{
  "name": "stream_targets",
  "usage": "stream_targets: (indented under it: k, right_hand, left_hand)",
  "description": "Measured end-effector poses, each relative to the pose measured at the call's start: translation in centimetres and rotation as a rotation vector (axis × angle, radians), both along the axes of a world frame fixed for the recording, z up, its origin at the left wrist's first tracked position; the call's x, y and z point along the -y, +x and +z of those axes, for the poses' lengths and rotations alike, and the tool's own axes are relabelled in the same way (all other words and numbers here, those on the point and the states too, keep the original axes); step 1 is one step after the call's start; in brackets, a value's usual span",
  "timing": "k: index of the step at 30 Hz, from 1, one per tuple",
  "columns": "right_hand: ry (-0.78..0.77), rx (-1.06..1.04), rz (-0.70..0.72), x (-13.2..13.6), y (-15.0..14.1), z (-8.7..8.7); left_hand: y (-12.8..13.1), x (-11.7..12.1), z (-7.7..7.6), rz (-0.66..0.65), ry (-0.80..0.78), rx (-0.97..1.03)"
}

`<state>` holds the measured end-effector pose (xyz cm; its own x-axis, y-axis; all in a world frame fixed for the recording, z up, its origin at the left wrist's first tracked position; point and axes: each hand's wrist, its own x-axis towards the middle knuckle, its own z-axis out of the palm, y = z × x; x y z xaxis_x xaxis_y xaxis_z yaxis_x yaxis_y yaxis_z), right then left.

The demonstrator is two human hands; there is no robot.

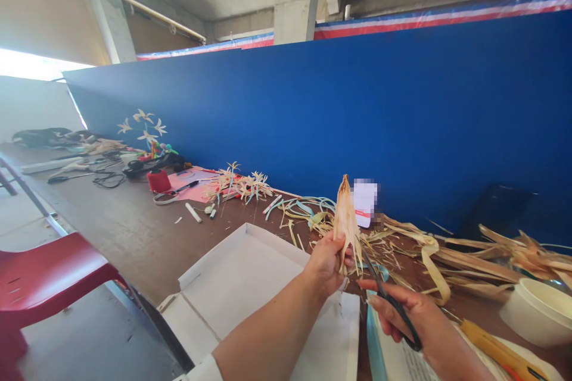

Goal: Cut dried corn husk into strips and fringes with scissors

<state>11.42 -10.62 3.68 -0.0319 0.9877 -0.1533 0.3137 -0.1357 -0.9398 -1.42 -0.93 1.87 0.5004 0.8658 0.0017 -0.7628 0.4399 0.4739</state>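
My left hand (328, 262) is closed round the lower end of a dry corn husk piece (345, 217), holding it upright above the table. My right hand (404, 312) grips black scissors (384, 294), whose blades point up and left at the husk's base, right beside my left fingers. Both hands hover over the right edge of an opened white cardboard box (241, 286).
Dry husk strips (469, 259) lie heaped to the right, with a white bowl (538, 309) and a yellow-handled tool (496, 348) near it. Further left are husk flowers (243, 184), a red cup (158, 180), cables and a pink sheet. A blue wall backs the table; a red chair (49, 277) stands at the left.
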Motion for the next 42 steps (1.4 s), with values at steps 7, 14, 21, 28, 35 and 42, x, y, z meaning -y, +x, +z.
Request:
stream_targets:
  k: [7, 14, 21, 28, 35, 42]
  right_hand:
    - [-0.007, 0.009, -0.008, -0.2, -0.1, 0.1]
    - [-0.012, 0.007, -0.044, -0.2, -0.1, -0.1]
    - [-0.001, 0.016, -0.063, -0.1, 0.1, -0.5]
    - [-0.006, -0.001, -0.066, 0.0, -0.2, 0.3]
    - [-0.001, -0.004, -0.071, 0.0, -0.2, 0.6]
    - [0.001, -0.100, -0.050, 0.4, -0.4, 1.3]
  left_hand:
    - [0.2, 0.0, -0.1, 0.004, -0.013, 0.012]
    - [0.1, 0.1, 0.0, -0.001, -0.047, 0.013]
    - [0.0, 0.0, 0.0, -0.013, -0.045, 0.037]
    - [-0.1, 0.2, 0.3, -0.013, -0.037, 0.025]
    - [-0.1, 0.2, 0.3, 0.009, 0.014, -0.031]
    - [0.0, 0.0, 0.1, 0.062, 0.085, -0.069]
